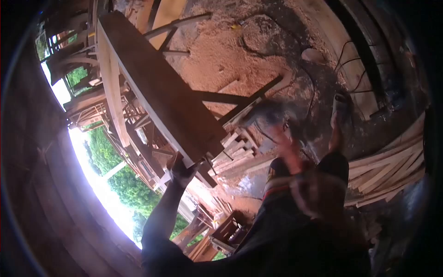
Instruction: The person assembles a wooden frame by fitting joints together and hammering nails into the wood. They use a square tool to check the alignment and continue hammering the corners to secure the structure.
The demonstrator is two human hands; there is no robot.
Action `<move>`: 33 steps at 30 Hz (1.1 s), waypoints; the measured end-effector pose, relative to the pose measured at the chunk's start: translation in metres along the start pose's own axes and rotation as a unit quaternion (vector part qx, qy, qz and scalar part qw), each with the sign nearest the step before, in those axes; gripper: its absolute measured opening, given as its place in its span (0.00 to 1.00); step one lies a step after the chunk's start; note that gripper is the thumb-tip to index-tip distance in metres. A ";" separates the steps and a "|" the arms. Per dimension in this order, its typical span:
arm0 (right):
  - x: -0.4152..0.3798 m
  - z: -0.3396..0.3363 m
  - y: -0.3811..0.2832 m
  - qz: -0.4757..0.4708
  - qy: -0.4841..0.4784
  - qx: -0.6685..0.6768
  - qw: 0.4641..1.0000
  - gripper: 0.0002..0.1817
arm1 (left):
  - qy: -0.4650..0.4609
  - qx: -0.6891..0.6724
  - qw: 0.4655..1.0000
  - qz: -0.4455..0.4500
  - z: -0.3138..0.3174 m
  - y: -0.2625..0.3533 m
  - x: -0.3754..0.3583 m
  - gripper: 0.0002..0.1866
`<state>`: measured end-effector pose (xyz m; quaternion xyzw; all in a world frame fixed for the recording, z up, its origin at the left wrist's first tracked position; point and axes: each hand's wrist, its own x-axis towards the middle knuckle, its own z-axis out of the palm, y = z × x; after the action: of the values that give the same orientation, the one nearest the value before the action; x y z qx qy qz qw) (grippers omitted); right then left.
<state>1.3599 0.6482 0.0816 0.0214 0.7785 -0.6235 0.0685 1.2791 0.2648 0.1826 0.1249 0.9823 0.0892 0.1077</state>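
Observation:
A long, wide brown board (161, 87) with a pale edge slants from the upper left to the middle of the view. My left hand (182, 171) is closed round its near end, at the lower corner, with part of the fingers hidden by the wood. Low in front of my body, over my dark clothing, my right hand (316, 196) is smeared by motion. Its fingers cannot be made out, nor whether it holds anything.
Sawdust (203, 60) covers the ground beyond the board, with dark cables on it. Short wood pieces (237, 152) are heaped below the board's near end. Long thin strips (387, 171) lie at the right. My bare legs and feet show in the middle.

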 end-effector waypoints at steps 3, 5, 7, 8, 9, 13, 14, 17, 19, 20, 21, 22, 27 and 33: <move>0.004 -0.066 0.041 0.090 0.108 0.064 0.988 0.11 | -0.026 -0.003 0.999 0.031 -0.009 0.009 0.008 0.23; -0.004 -0.070 0.036 0.110 0.151 0.076 0.979 0.11 | -0.016 0.001 0.999 0.035 -0.008 0.015 0.010 0.25; -0.010 -0.013 0.005 0.052 0.074 0.025 0.996 0.11 | -0.009 0.004 1.000 0.026 -0.008 0.022 0.012 0.26; -0.011 0.014 -0.013 0.012 0.022 -0.001 1.000 0.11 | 0.001 -0.027 1.000 -0.004 0.000 0.010 0.011 0.26; -0.012 0.028 -0.025 -0.015 -0.020 -0.010 1.000 0.11 | -0.002 -0.055 0.998 -0.034 0.004 -0.017 -0.002 0.26; 0.001 -0.021 0.015 0.040 0.026 0.024 0.999 0.11 | -0.015 -0.085 0.991 -0.099 0.010 -0.027 -0.001 0.27; 0.000 -0.046 0.032 0.073 0.070 0.049 0.994 0.11 | -0.015 -0.080 0.993 -0.086 0.006 -0.017 -0.001 0.28; -0.013 -0.073 0.041 0.117 0.149 0.079 0.979 0.12 | -0.005 -0.020 1.000 0.013 -0.003 0.013 0.009 0.28; -0.011 -0.021 0.011 0.068 0.087 0.037 0.993 0.12 | -0.027 0.000 0.999 -0.021 -0.009 0.019 0.005 0.27; -0.009 0.007 -0.006 0.024 0.033 0.011 0.999 0.12 | -0.036 0.011 0.999 -0.030 -0.009 0.022 0.008 0.27; -0.012 0.027 -0.021 -0.013 -0.012 -0.009 1.000 0.12 | -0.009 -0.121 0.986 -0.114 -0.006 0.027 0.008 0.27; -0.009 0.031 -0.025 -0.022 -0.035 -0.014 0.999 0.12 | 0.006 -0.253 0.945 -0.209 -0.002 0.040 -0.003 0.27; -0.001 -0.054 0.036 0.084 0.086 0.053 0.991 0.12 | -0.028 0.018 0.999 0.008 -0.009 0.021 0.012 0.27; -0.015 0.019 -0.017 -0.001 -0.002 -0.006 1.000 0.13 | 0.026 -0.105 0.991 -0.080 0.008 -0.026 -0.013 0.26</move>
<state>1.3742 0.6266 0.0957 0.0192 0.7821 -0.6189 0.0700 1.2873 0.2381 0.1723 0.0310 0.9768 0.1862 0.1014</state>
